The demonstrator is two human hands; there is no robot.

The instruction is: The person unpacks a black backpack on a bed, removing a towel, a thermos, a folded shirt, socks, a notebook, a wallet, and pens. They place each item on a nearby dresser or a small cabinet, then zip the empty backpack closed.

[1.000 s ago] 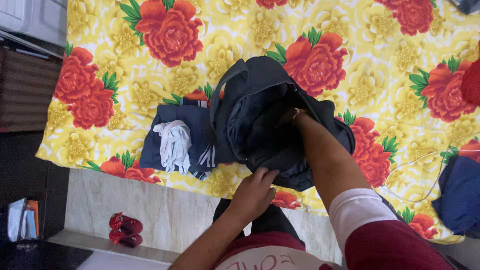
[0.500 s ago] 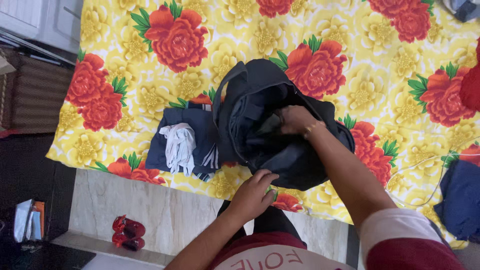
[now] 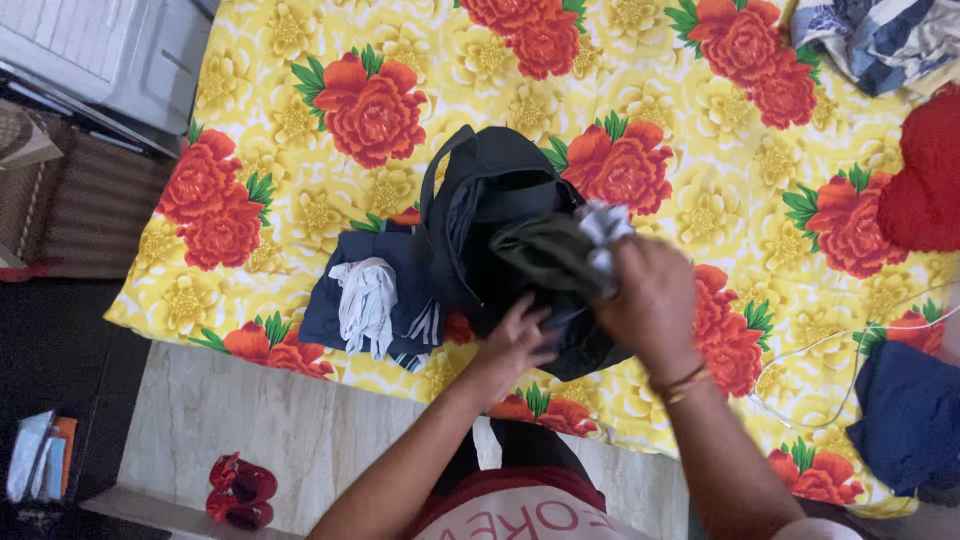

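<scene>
Nearest us, our left hand (image 3: 512, 345) pins the black bag (image 3: 490, 215) on the floral bedsheet (image 3: 300, 90) while our right hand (image 3: 655, 300), fingers closed, lifts an olive garment (image 3: 545, 258) above its mouth, which could snag the rim beside the folded navy clothes (image 3: 365, 300).

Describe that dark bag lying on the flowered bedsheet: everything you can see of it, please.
The dark bag looks like soft black or dark navy fabric, slumped and open at the mouth, with a strap looping along its left edge. It lies on the yellow bedsheet with red flowers, near the bed's front edge, beside folded dark clothes. The left hand rests on its lower edge; the right hand holds an olive-grey garment at the opening.
</scene>
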